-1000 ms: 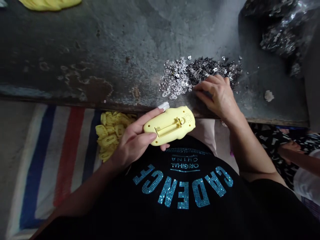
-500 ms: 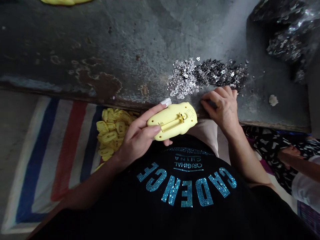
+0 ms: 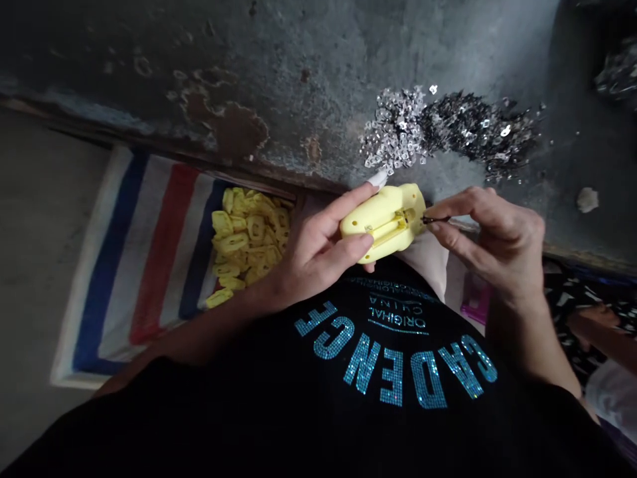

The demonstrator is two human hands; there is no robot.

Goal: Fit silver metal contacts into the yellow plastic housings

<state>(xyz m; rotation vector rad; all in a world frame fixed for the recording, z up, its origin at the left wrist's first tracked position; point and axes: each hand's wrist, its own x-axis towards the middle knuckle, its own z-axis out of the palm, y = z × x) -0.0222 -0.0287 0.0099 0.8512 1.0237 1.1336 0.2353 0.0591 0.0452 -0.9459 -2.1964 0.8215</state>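
A pale yellow plastic toy housing (image 3: 383,211) with an uncovered battery compartment lies in my left hand (image 3: 326,249), thumb on its face and fingers around its far side. White tape wraps one fingertip of that hand. My right hand (image 3: 497,236) pinches a small dark metal piece (image 3: 436,220) between thumb and forefinger, close to the housing's right end; whether they touch I cannot tell. Beyond the hands, a pile of small metal contact plates (image 3: 398,126), silvery on the left and darker on the right, is spread on the worn metal tabletop (image 3: 318,79).
Yellow plastic parts (image 3: 249,239) fill a container below the table edge at left, beside a striped sheet (image 3: 164,259). A white lump (image 3: 587,200) sits on the table at right. Another person's arm (image 3: 600,328) shows at the far right.
My right hand has left the table by the metal pile and come to the housing's right end with the dark piece. The housing has tilted. The whole view has shifted.
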